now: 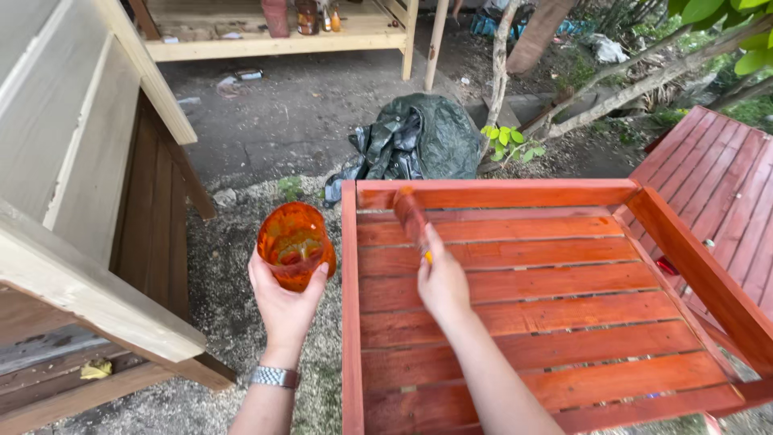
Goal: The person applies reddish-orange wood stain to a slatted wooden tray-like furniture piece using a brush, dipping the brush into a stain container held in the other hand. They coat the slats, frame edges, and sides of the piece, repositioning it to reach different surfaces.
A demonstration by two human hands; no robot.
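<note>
Where the gravel and dirt ground (274, 121) fills the middle of the view, the largest thing on it is a slatted wooden frame stained reddish orange (531, 322), lying flat with raised side rails and taking up the lower right. Just beyond its right rail lies a second red-stained slatted panel (725, 173). On the left stands a pale unpainted timber structure with dark brown board infill (97, 209), and at the top a light wooden bench (282, 36) carries a few bottles. Past the far rail of the frame, a crumpled dark green tarpaulin (419, 137) sits on the ground beside thin bare tree trunks.

The left hand (286, 302), with a metal wristwatch (274, 376) below it, is wrapped around an orange translucent plastic cup (295, 244), held upright over the gravel just left of the frame. The right hand (443, 282) is closed on the handle of a stain-coated paintbrush (411, 216), its blurred bristles up against the far slats near the top rail.
</note>
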